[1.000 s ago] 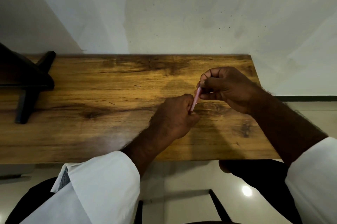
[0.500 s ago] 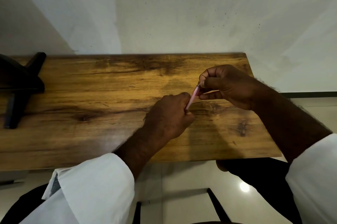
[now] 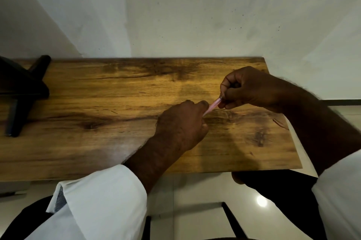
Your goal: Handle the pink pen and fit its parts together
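Hands over wooden table (image 3: 117, 142) | our left hand (image 3: 181, 124) and right hand (image 3: 252, 89) pinch pink stick (image 3: 212, 106) by its ends | looks light, thin, likely snappable; we'd grip near ends.

Two hands: left hand (image 3: 181, 122), right hand (image 3: 252, 87). One pink stick (image 3: 212, 106), pinched at each end. One wooden counter (image 3: 97, 103). One black stand (image 3: 21, 93) at the counter's left end. Two white sleeves (image 3: 103, 196). One wall (image 3: 175, 15) behind. One tiled floor (image 3: 195, 196) below, with one bright light spot (image 3: 261, 201).
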